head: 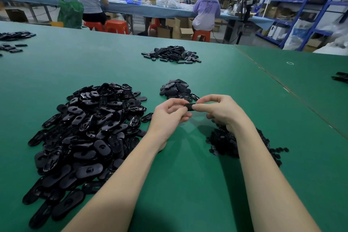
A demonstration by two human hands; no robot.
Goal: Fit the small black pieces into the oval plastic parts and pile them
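Both hands raised just above the green table (188, 184), meeting at centre. Left hand (169, 117) curled, fingers and thumb pinching the left end of one oval plastic part (189, 107). Right hand (220, 109) pinching the same part from the right, thumb and forefinger closed over its end. Part held between the two hands, long axis running roughly left to right, mostly hidden by fingers. Cannot tell whether a small black piece is already seated in it; likely the pressing-in step, judged from the two-handed grip.

Big heap of unfilled oval parts (84, 133) to the left of the left forearm, near it. Heap of small black pieces (226, 143) under and just beside the right wrist, nearer the right hand. Small pile of ovals (177, 89) straight ahead, just beyond the fingertips, probably the finished pile. Drop-off therefore forward and away, short reach for either hand, left slightly nearer. Second pile (171, 54) further back, well apart.

More black parts at far left edge (11, 43) and far right edge (340, 77). Seated workers at a blue-covered bench (131, 8) behind, shelving (301, 0) at right.
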